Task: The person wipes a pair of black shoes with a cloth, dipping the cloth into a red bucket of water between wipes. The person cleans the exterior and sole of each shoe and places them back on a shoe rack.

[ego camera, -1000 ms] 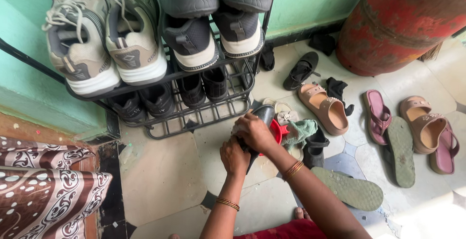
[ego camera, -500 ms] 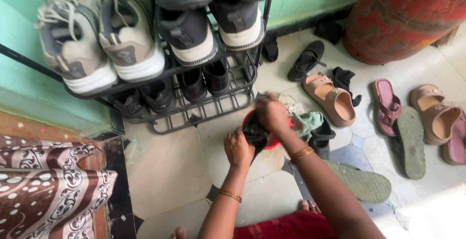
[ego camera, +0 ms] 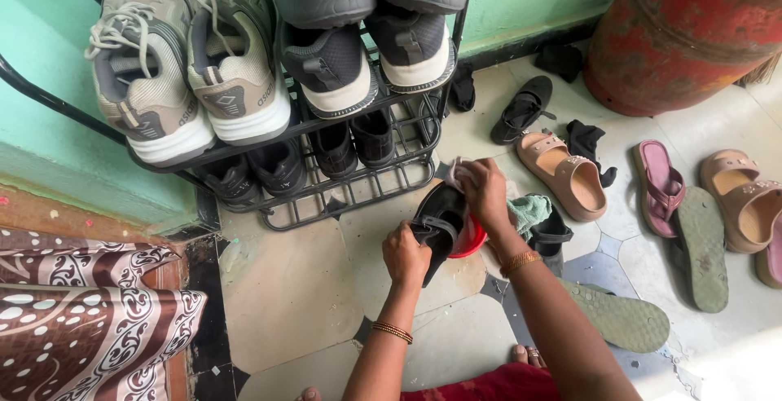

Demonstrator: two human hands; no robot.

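Note:
My left hand (ego camera: 405,256) grips the near end of a black sandal (ego camera: 441,220) and holds it tilted above the floor. At the sandal's far end my right hand (ego camera: 483,191) presses a pale cloth (ego camera: 453,173) against it. A red bowl (ego camera: 471,240) sits just under and behind the sandal. A green rag (ego camera: 529,210) lies beside my right wrist, partly over another black sandal (ego camera: 551,235).
A black wire shoe rack (ego camera: 358,182) against the green wall carries beige sneakers (ego camera: 189,75) and dark shoes. Tan, pink and green sandals (ego camera: 562,174) lie scattered at the right. A red cylinder (ego camera: 692,26) stands at the back right. A patterned brown cloth (ego camera: 81,319) lies at the left.
My right hand with the cloth has slid from the sandal's middle to its far end. The view has shifted slightly; my left hand keeps its hold.

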